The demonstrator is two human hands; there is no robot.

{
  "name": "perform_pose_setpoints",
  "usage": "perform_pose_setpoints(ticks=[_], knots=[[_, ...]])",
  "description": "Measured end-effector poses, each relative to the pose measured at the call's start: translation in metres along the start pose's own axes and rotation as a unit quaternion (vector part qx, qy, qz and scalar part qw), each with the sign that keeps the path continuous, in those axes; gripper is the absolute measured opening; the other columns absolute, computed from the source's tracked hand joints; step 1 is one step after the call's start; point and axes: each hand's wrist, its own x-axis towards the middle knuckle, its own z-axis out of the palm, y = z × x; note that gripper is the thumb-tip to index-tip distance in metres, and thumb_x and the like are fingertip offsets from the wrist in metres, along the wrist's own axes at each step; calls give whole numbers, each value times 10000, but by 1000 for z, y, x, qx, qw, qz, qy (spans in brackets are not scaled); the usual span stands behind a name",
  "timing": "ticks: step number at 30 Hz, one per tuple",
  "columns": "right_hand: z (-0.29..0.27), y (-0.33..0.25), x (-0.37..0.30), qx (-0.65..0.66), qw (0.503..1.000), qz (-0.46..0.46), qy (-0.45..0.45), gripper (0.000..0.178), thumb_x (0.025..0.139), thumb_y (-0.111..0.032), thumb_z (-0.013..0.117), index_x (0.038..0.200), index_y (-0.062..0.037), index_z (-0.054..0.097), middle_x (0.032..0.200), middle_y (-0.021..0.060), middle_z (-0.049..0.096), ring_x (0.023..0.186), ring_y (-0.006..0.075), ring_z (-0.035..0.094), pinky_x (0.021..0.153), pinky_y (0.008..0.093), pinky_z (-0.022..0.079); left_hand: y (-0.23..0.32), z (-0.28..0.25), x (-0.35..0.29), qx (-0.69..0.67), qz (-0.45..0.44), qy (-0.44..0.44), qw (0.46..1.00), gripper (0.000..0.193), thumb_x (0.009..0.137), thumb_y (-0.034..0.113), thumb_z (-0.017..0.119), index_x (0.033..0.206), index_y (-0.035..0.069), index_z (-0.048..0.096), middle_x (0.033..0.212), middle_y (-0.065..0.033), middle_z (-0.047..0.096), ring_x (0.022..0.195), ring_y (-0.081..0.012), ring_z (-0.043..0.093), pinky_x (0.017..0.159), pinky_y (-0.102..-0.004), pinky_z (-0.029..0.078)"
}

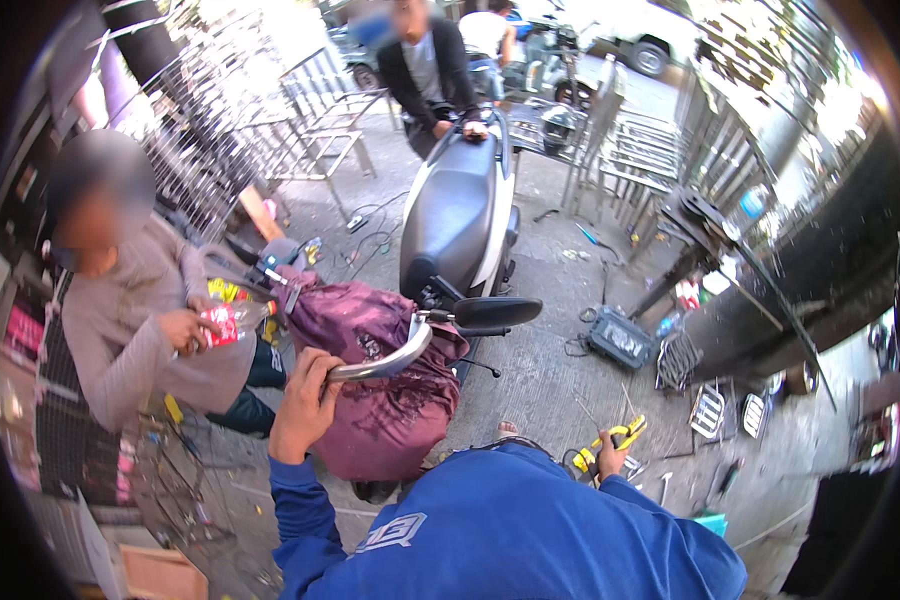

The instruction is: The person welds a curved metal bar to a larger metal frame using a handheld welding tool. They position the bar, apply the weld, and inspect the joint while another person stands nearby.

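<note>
Left hand (303,400) grip clamped on chrome bar (385,362), right hand (610,458) round yellow tool (620,436), red-labelled bottle (232,320) nearby

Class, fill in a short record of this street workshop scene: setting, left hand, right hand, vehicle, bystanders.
setting: outdoor pavement with metal racks
left hand: gripping a curved metal bar
right hand: holding a yellow tool
vehicle: scooter, maroon cloth draped at its rear
bystanders: a person with a bottle on the left; another at the handlebars
</note>
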Motion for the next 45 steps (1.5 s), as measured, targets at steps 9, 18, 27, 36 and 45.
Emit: perform_pose_setpoints(ticks=[9, 18, 27, 36, 45], knots=[[20, -35, -6, -97, 995, -17, -4, 743, 745, -542, 858, 1145, 49, 649, 880, 141, 663, 719, 252, 608, 691, 403, 512, -39, -26, -43, -116, -226, 139, 957, 336, 1025, 256, 703, 1211, -15, 633, 929, -159, 712, 871, -279, 739, 777, -378, 563], [45, -9, -24, -56, 995, -47, -70, 578, 826, -441, 840, 1093, 51, 694, 978, 141, 680, 872, 257, 622, 841, 401, 515, -57, -35, -22, -7, -38, 80, 996, 334, 966, 193, 731, 1290, 131, 678, 1009, -76, 635, 957, -255, 637, 879, -393, 490], [25, 20, -76, -16, 1000, -17, -20, 548, 831, -326, 850, 1151, 79, 666, 1035, 142, 692, 902, 234, 655, 812, 381, 533, -90, 13, 38, 134, 113, -83, 981, 484, 810, 489, 802, 1108, 117, 717, 1026, -58, 639, 1026, -287, 626, 948, -430, 447], [-4, 84, -68, -66, 995, 57, 50, 855, 808, -509, 826, 1320, 128, 575, 1314, 273, 628, 1189, 358, 617, 1041, 409, 461, -133, 49, 86, 101, 110, -114, 982, 628, 855, 674, 715, 1067, 83, 725, 1032, -119, 725, 1029, -343, 686, 934, -456, 516], [-20, 82, -60, -66, 997, 34, 22, 1004, 774, -567, 823, 1377, 173, 511, 1344, 292, 594, 1225, 377, 582, 1070, 400, 430, -154, 68, 117, 138, 82, -126, 979, 663, 819, 743, 702, 894, 84, 685, 855, -117, 701, 864, -365, 683, 769, -470, 506]])
